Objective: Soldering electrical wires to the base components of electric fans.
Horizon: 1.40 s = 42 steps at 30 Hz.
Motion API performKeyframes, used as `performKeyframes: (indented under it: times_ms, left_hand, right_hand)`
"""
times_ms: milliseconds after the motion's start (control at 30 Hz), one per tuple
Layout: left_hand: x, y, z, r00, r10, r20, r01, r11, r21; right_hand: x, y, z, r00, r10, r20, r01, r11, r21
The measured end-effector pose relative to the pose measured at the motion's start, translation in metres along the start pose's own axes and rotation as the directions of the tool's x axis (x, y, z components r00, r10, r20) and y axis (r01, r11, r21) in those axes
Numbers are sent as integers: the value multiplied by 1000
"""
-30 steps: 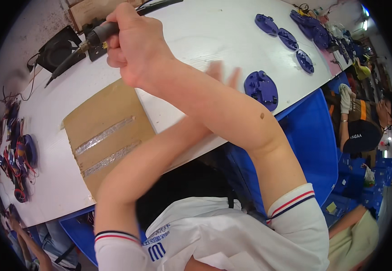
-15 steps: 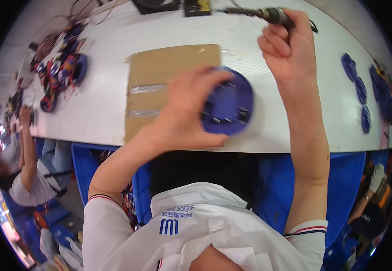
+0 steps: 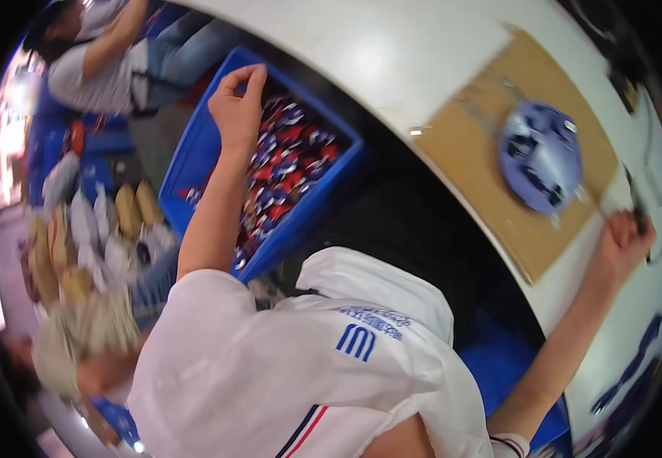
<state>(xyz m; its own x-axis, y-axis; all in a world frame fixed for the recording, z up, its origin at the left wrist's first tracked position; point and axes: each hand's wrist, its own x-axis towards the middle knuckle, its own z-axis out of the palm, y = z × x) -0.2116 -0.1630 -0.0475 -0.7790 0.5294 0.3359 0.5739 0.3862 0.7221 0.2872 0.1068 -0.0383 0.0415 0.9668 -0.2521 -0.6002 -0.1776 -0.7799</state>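
A round purple-blue plastic shell point(image 3: 535, 169) with dark fittings around its inside rests on the cardboard sheet point(image 3: 460, 145). Off to the left, my left hand point(image 3: 238, 107) is raised over the far end of a blue bin point(image 3: 182, 164). Its fingers are curled together in a pinch; anything between them is too small to make out. Many small red, blue and white parts point(image 3: 289, 164) fill the bin. Beside the cardboard's right edge, my right hand point(image 3: 624, 240) is closed around the dark handle of a soldering iron point(image 3: 641, 215), blurred by motion.
The white table point(image 3: 361, 46) curves along the right, with dark purple-blue strips point(image 3: 628, 362) at its near right. Dark equipment point(image 3: 621, 76) stands at the far right. A seated person point(image 3: 102, 72) is at upper left, another person point(image 3: 86, 343) at lower left, near several wrapped bundles point(image 3: 102, 221).
My view has swung left, showing the bin. My left hand has let go of the shell and moved left over the bin. The shell now lies on the cardboard; my right hand keeps the soldering iron.
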Motion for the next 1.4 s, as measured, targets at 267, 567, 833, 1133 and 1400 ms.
performKeyframes:
  times_ms: [267,567,833,1133,1400]
  left_hand:
    - [-112,-234,-123,924,-379,43,229,643,731]
    - [-243,-247,-144,601,-541,588,-457,371,808]
    - [-243,-263,-136,396,-732,554,-511,326,796]
    - [-73,-169,-213,-49,-763,645,935,192,299]
    - [8,-64,-240,803,-255,538,593,432,-680]
  right_hand:
    - [11,-13,-13,990,-3,143,19,994,-105]
    - [-18,1,21,996,-88,10,88,972,-216]
    - [-31,7,36,996,-93,-4,90,971,-222]
    - [-40,10,45,996,-88,-4,86,977,-197]
    - [-41,11,46,998,-57,-7,56,994,-97]
